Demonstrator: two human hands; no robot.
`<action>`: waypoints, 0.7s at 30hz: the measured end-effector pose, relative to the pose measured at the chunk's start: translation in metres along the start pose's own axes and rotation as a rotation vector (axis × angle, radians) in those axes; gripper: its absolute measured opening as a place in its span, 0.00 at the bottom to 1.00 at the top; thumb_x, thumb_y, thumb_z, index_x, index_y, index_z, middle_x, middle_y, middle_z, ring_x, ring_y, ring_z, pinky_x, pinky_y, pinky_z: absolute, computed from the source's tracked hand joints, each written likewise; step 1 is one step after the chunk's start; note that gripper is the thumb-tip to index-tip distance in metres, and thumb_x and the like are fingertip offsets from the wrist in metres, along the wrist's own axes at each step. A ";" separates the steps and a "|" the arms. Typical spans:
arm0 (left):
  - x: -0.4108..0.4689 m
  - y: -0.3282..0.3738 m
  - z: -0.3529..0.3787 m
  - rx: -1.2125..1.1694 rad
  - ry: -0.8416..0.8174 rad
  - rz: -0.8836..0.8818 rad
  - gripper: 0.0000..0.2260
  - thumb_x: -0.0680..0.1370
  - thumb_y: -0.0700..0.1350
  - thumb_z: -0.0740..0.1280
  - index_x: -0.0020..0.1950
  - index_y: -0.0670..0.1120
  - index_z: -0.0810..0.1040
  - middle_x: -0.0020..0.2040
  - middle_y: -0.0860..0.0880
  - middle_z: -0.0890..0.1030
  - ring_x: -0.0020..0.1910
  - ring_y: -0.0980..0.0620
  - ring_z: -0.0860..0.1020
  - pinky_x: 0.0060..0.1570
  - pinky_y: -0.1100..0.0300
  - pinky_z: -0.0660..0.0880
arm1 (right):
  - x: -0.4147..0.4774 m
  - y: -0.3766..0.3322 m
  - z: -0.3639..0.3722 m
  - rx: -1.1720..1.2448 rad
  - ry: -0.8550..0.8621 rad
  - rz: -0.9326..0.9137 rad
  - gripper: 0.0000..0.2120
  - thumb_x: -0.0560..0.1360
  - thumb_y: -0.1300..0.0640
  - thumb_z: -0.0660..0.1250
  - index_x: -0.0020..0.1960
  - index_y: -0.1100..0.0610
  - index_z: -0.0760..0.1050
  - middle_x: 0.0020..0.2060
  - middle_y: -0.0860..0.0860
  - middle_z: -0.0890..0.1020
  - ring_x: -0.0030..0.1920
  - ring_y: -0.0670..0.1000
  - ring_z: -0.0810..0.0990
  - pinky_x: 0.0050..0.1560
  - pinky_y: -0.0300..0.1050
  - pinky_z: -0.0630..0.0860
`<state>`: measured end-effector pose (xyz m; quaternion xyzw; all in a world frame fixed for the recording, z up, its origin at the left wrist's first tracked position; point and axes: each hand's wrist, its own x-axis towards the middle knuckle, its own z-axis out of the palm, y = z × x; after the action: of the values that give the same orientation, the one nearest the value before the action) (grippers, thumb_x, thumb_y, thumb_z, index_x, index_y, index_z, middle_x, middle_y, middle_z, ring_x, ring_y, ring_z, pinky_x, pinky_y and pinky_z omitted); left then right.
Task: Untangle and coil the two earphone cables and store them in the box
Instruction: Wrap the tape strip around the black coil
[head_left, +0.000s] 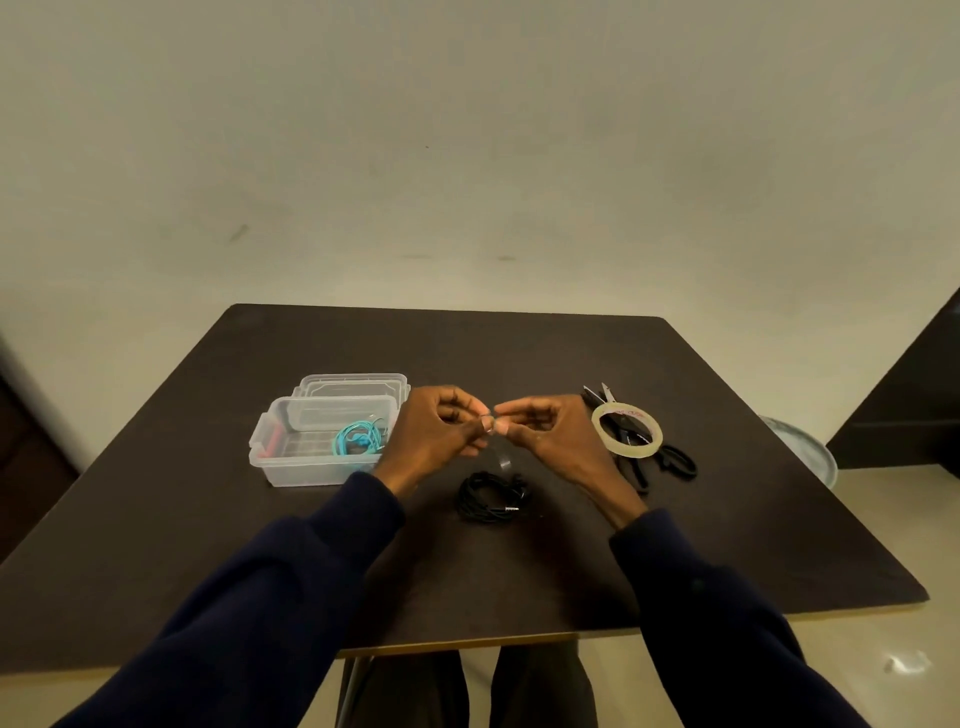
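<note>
A coiled black earphone cable (492, 498) lies on the dark table (675, 519), its plug showing at the front. The turquoise earphone cable (359, 439) sits coiled inside the clear plastic box (291, 467) at the left. Above the black coil, my left hand (441, 436) and my right hand (550, 436) meet fingertip to fingertip. Together they pinch a short strip of clear tape (500, 457) that hangs down toward the coil.
The box's clear lid (358, 387) lies behind the box. A roll of clear tape (627, 431) rests on black scissors (670, 460) right of my right hand. A round pale object (810, 452) stands beyond the table's right edge.
</note>
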<state>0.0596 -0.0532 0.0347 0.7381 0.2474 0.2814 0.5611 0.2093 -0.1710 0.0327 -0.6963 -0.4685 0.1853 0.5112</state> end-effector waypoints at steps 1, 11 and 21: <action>-0.001 0.000 -0.001 0.011 -0.003 0.006 0.07 0.75 0.41 0.76 0.50 0.41 0.82 0.41 0.44 0.87 0.40 0.48 0.86 0.41 0.56 0.84 | 0.000 0.001 0.001 0.008 -0.018 -0.002 0.11 0.72 0.60 0.77 0.54 0.59 0.85 0.46 0.52 0.88 0.48 0.49 0.87 0.53 0.44 0.82; -0.012 0.003 -0.006 0.028 0.009 0.010 0.07 0.73 0.41 0.77 0.49 0.42 0.84 0.42 0.46 0.87 0.42 0.49 0.86 0.42 0.55 0.84 | -0.015 0.002 0.006 0.079 -0.052 0.041 0.07 0.70 0.63 0.78 0.48 0.61 0.86 0.39 0.50 0.88 0.40 0.48 0.87 0.45 0.39 0.82; -0.019 -0.012 -0.011 0.380 0.002 -0.110 0.03 0.78 0.45 0.72 0.51 0.47 0.83 0.44 0.49 0.84 0.43 0.54 0.83 0.49 0.56 0.83 | -0.027 0.004 0.003 0.159 -0.006 0.150 0.04 0.71 0.62 0.78 0.46 0.59 0.86 0.42 0.55 0.88 0.47 0.59 0.86 0.52 0.55 0.82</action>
<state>0.0378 -0.0556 0.0228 0.8159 0.3367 0.1992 0.4257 0.1961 -0.1923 0.0219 -0.6862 -0.4006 0.2616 0.5479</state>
